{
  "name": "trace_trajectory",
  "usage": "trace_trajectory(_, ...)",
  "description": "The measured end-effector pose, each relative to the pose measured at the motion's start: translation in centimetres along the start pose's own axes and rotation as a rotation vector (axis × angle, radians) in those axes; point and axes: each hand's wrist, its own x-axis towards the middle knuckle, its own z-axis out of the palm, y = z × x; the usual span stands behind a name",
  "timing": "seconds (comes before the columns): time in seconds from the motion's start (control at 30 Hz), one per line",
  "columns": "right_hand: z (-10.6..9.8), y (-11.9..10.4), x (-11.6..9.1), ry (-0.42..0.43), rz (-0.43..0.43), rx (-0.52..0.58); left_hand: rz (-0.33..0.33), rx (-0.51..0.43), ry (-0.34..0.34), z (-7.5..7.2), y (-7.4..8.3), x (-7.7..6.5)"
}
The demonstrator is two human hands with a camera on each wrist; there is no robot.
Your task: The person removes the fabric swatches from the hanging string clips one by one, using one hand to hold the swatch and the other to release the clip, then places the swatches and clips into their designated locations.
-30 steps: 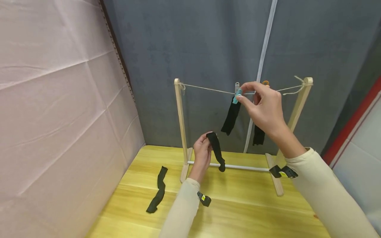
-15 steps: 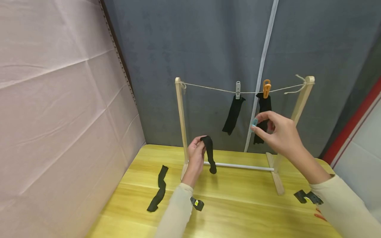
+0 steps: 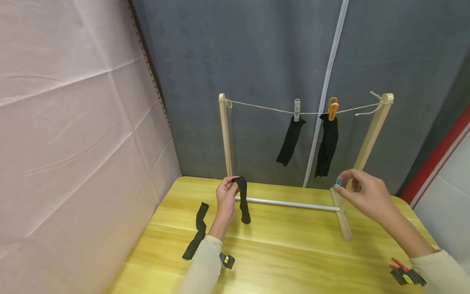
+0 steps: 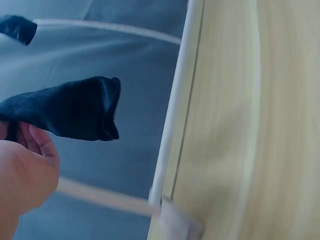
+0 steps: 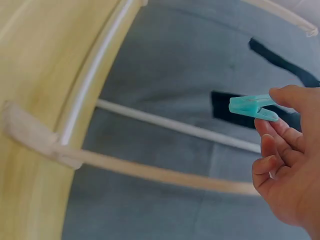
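Right grip (image 3: 371, 196) on my feed is closed to a pinch on a teal peg (image 3: 338, 181), thumb against fingertips, in front of the right post (image 3: 374, 130) and well below the line (image 3: 258, 107). Left grip (image 3: 225, 198) is pinched too, on one end of a black cloth (image 3: 244, 204); the rest droops in front of the white rail (image 3: 290, 203), near its left end. A second cloth (image 3: 200, 220) lies wavy on the worktop (image 3: 293, 261), left of my left sleeve (image 3: 203, 265). Up on the line, a third cloth (image 3: 290, 141) hangs slanted under a grey peg (image 3: 297, 109), and a fourth cloth (image 3: 327, 147) beside it under an orange peg (image 3: 333, 108). Something red (image 3: 399, 263) sits by my right sleeve (image 3: 442, 269), partly covered, can't tell what. Behind it all: grey curtain (image 3: 242, 53).
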Motion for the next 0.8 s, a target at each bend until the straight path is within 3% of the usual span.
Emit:
trace_trajectory(0.27, 0.9, 2.2, -2.1, -0.028, 0.022, -0.017, -0.036, 0.063, 0.015, -5.3, 1.4, -0.9)
trace_trajectory(0.6, 1.9, 3.1, -3.1, -0.068, 0.040, 0.022, -0.156, 0.321, -0.008, -11.3, 2.9, -2.2)
trace_trajectory(0.8, 2.1, 3.3, -3.8, -0.086, 0.061, 0.045, -0.227, 0.422, -0.019, -13.8, 3.5, -2.6)
